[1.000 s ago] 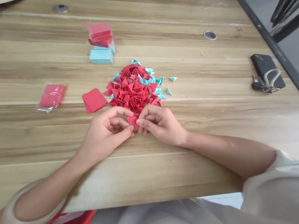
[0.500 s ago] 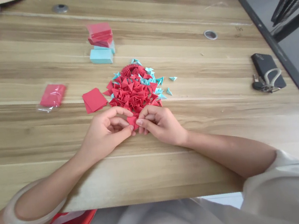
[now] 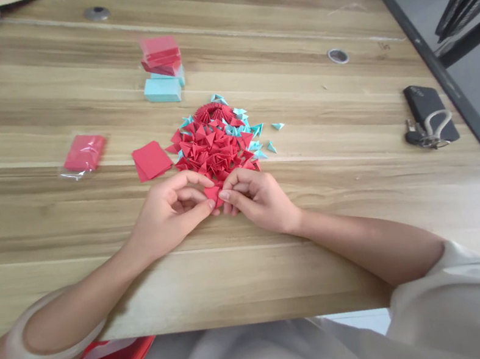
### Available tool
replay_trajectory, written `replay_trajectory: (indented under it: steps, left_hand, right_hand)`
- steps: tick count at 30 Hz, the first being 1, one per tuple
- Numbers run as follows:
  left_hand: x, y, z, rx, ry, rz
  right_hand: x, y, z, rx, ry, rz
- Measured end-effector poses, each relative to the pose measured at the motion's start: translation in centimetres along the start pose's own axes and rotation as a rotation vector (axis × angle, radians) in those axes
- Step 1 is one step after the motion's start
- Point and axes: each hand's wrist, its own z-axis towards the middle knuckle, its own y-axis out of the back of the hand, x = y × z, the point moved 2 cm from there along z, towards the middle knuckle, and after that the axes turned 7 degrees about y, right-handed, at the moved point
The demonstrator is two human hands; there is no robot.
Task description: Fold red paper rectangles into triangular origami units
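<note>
Between my fingertips is a small piece of red paper [image 3: 212, 194], partly folded. My left hand [image 3: 172, 210] pinches its left side between thumb and fingers. On the other side my right hand [image 3: 258, 196] grips it with the thumb on top; its lower fingers are curled. Just beyond the hands lies a heap of folded red paper triangles [image 3: 211, 147], with light blue paper triangles [image 3: 239, 124] around its edges. A ring of tightly packed red pieces [image 3: 213, 112] sits at the heap's far end. To the left is a small stack of flat red paper [image 3: 152, 160].
Wrapped red paper [image 3: 85, 152] lies farther left. Red packs [image 3: 161, 54] and light blue packs [image 3: 162, 90] are piled behind the heap. A black power bank or similar box [image 3: 424, 103] with keys [image 3: 428, 137] rests at right, near a dark-edged panel [image 3: 439, 70].
Almost nothing differs. Both hands keep their pinch on the red paper, with only a very slight shift of the fingertips.
</note>
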Motion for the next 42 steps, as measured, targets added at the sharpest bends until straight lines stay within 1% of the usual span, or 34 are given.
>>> replay_trajectory:
  steps: [8, 14, 17, 27, 33, 42]
  left_hand:
    - [-0.04, -0.12, 0.05, 0.013, 0.029, -0.004]
    - [-0.38, -0.14, -0.16, -0.022, 0.044, -0.005]
    - [-0.51, -0.09, -0.21, -0.032, 0.039, 0.006]
    - [-0.10, -0.07, 0.00, 0.004, 0.023, -0.029]
    - [-0.03, -0.02, 0.00, 0.013, 0.014, -0.013]
    - [-0.50, -0.40, -0.15, -0.012, 0.007, -0.021]
  right_hand:
    - [-0.03, 0.01, 0.05, -0.003, -0.015, -0.008]
    - [-0.18, 0.02, 0.00, -0.023, -0.019, -0.012]
    - [-0.13, 0.06, -0.03, -0.014, -0.005, -0.034]
    - [0.24, 0.07, -0.09, -0.007, 0.022, -0.064]
    - [0.27, -0.04, -0.17, -0.015, 0.025, -0.075]
    - [0.45, -0.09, -0.38, -0.045, 0.031, -0.072]
